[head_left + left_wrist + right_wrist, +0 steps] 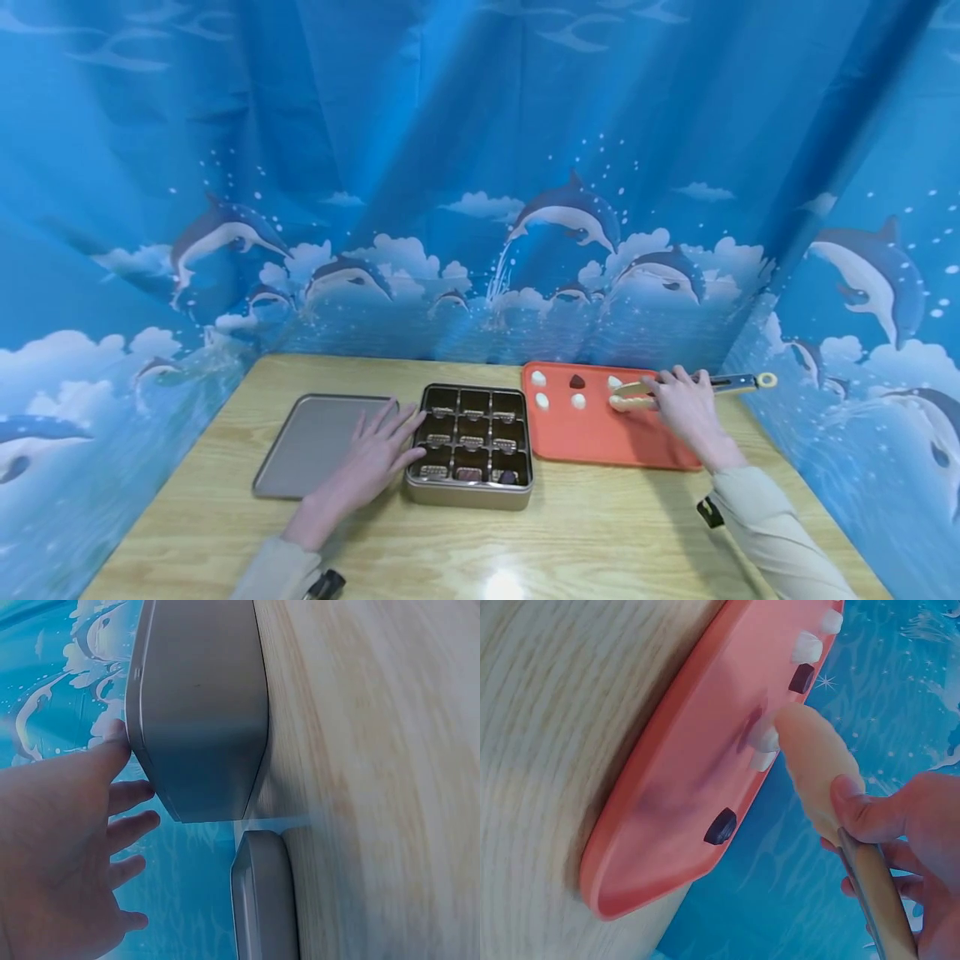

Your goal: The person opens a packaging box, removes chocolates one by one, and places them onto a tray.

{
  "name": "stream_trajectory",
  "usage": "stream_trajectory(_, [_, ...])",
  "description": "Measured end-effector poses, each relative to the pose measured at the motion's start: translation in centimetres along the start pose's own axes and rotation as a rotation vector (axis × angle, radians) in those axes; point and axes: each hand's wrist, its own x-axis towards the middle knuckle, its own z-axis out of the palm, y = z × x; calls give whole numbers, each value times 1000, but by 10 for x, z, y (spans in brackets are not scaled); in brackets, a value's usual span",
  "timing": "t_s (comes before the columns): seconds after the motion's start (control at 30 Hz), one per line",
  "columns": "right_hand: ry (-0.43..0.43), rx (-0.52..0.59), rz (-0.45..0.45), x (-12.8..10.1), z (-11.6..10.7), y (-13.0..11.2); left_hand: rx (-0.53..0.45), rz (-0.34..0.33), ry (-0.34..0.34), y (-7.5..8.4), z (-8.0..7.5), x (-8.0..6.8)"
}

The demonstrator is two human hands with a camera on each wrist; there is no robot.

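Note:
My right hand [684, 404] grips a pair of tongs [731, 382] with beige tips, held low over the red tray [600, 446]. In the right wrist view the tongs' tip [817, 757] is at a white piece [763, 739]; whether it is pinched I cannot tell. Other white pieces [578, 401] and a dark piece [577, 382] lie on the tray, with another dark piece [721, 826] by its far end. With fingers spread, my left hand [367, 458] touches the left rim of a metal box [468, 497] divided into compartments. Dark pieces [507, 477] sit in its front row.
Left of the box lies a flat grey metal lid or tray [322, 425], partly behind my left hand. All stand on a wooden table [420, 550]. A blue dolphin-print curtain [450, 208] encloses the back and sides.

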Motion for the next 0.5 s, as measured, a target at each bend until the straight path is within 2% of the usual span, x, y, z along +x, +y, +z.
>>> stream_trajectory(0.37, [-70,3,26,3,1,-2,16,-7,-20,0,3,1])
stream_trajectory(0.5, [-45,19,43,3,-4,-3,14,-8,-29,-1,4,1])
